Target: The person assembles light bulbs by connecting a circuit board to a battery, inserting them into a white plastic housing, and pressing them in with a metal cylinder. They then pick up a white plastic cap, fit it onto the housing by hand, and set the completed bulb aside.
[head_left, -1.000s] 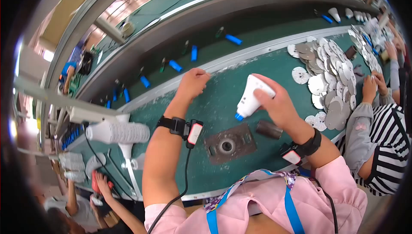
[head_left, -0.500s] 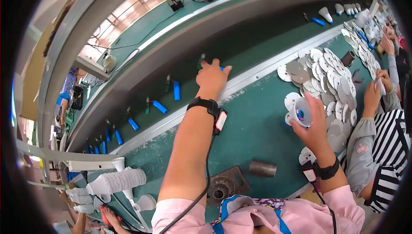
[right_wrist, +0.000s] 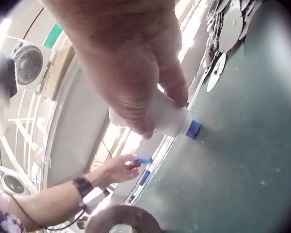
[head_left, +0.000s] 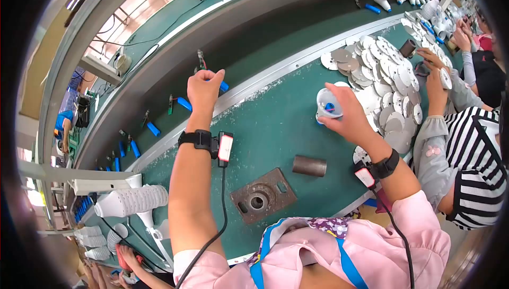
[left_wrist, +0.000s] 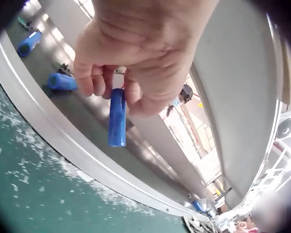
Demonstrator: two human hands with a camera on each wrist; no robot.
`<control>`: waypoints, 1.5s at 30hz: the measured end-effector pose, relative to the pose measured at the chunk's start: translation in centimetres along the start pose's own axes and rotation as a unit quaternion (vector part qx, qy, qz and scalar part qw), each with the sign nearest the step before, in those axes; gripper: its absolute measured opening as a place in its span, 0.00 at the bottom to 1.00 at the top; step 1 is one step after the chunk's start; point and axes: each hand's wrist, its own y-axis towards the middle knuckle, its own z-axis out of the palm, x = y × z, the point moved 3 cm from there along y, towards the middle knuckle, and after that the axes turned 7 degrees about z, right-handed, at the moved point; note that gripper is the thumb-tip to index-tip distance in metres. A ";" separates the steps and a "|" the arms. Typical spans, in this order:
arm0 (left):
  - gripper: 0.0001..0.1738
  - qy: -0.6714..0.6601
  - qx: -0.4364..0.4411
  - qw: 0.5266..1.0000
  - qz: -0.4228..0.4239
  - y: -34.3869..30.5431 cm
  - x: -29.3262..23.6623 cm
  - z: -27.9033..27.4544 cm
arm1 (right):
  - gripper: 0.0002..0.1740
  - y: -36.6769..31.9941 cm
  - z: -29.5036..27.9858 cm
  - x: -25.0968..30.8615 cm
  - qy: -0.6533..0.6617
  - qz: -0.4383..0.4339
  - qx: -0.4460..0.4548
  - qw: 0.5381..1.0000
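Observation:
My left hand (head_left: 204, 93) pinches a blue cylindrical battery (left_wrist: 117, 119) over the green belt. In the left wrist view the battery hangs down from between thumb and fingers. My right hand (head_left: 351, 113) grips a white cone-shaped bulb housing (head_left: 322, 97) above the table, its wide mouth facing up toward the head camera. Something blue (head_left: 330, 107) shows inside it. In the right wrist view a blue tip (right_wrist: 193, 129) sticks out of the housing's narrow end.
More blue batteries (head_left: 153, 129) with small green boards lie along the belt (head_left: 275, 50), behind a metal rail (head_left: 297, 66). White discs (head_left: 389, 72) pile up at right, beside another person. A metal fixture plate (head_left: 275, 185), a steel tube (head_left: 309, 165) and stacked white housings (head_left: 132, 200) are nearer.
My left hand reached over the rail to a battery on the belt and now has it pinched. My right hand moved right with the housing, turning its mouth up, then slightly back left.

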 end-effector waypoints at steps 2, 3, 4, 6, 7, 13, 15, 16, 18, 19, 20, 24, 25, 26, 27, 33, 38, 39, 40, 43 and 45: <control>0.09 0.004 -0.047 0.999 0.018 -1.4 -0.7 -1.1 | 0.34 -0.5 -0.2 -1.6 0.040 0.019 -0.047 0.998; 0.11 0.014 -0.089 0.995 0.032 -2.2 -1.1 -1.7 | 0.34 -0.5 -0.9 -1.2 0.035 0.018 -0.048 0.998; 0.14 0.012 -0.082 0.996 0.026 -2.7 -1.2 -2.1 | 0.34 -0.6 -1.4 -1.3 0.215 0.168 -0.005 0.962; 0.13 0.020 -0.077 0.994 0.080 -3.8 -0.4 -3.2 | 0.35 -1.0 -2.0 -0.9 0.402 0.309 0.017 0.862; 0.14 0.033 -0.074 0.988 0.131 -4.6 -0.3 -3.7 | 0.35 -1.0 -2.6 -0.4 0.403 0.307 0.013 0.862; 0.12 -0.231 0.013 0.973 0.006 -12.6 -1.1 -7.0 | 0.38 -2.4 -0.8 1.0 -0.031 -0.103 -0.032 0.994; 0.11 -0.223 0.032 0.974 -0.008 -14.7 -0.8 -8.0 | 0.40 -3.1 0.3 1.0 -0.048 -0.040 0.017 0.998; 0.11 -0.262 0.026 0.965 -0.022 -15.9 -1.5 -8.1 | 0.40 -2.4 0.0 0.7 -0.048 -0.022 0.021 0.998; 0.10 -0.313 0.047 0.948 -0.035 -18.0 -1.2 -8.5 | 0.40 -2.3 -0.4 0.0 -0.015 0.016 0.022 1.000; 0.10 -0.315 0.043 0.948 -0.033 -18.8 -1.6 -8.8 | 0.40 -2.1 -0.5 -0.7 -0.016 0.011 0.021 1.000; 0.11 -0.337 0.053 0.939 -0.044 -19.9 -2.3 -8.8 | 0.40 -2.1 -0.3 -1.6 -0.023 0.037 0.019 0.999; 0.14 -0.372 0.089 0.924 -0.023 -23.2 -4.3 -8.7 | 0.41 -2.6 -1.3 -1.6 -0.105 0.077 -0.056 0.990; 0.15 -0.370 0.095 0.924 0.006 -24.0 -5.0 -8.6 | 0.41 -2.8 -2.1 -0.2 -0.196 0.052 -0.124 0.971; 0.16 -0.357 0.093 0.929 0.029 -24.8 -5.6 -8.5 | 0.34 -3.1 -3.2 2.0 -0.281 -0.013 -0.196 0.939; 0.16 -0.345 0.094 0.933 0.043 -25.6 -5.7 -8.2 | 0.34 -3.4 -3.6 3.6 -0.276 -0.020 -0.195 0.941; 0.15 -0.085 0.031 0.950 0.299 -29.1 -8.1 -7.5 | 0.13 -9.2 2.4 10.9 0.378 0.178 0.305 0.856; 0.14 -0.205 -0.006 0.968 0.146 -32.2 -6.4 -7.9 | 0.12 -10.6 4.9 13.8 0.442 0.127 0.340 0.820; 0.14 -0.342 -0.025 0.939 0.023 -32.7 -5.7 -8.0 | 0.12 -10.9 5.2 14.2 0.455 0.134 0.361 0.803; 0.10 -0.413 -0.028 0.910 -0.015 -33.1 -5.2 -8.0 | 0.12 -11.2 5.3 14.8 0.459 0.129 0.372 0.796; 0.06 -0.383 0.031 0.921 -0.062 -34.0 -4.1 -9.0 | 0.12 -11.7 6.0 16.7 0.402 0.076 0.451 0.793; 0.05 -0.410 0.021 0.909 -0.072 -34.4 -3.6 -9.8 | 0.11 -12.4 6.7 17.2 0.465 0.122 0.483 0.732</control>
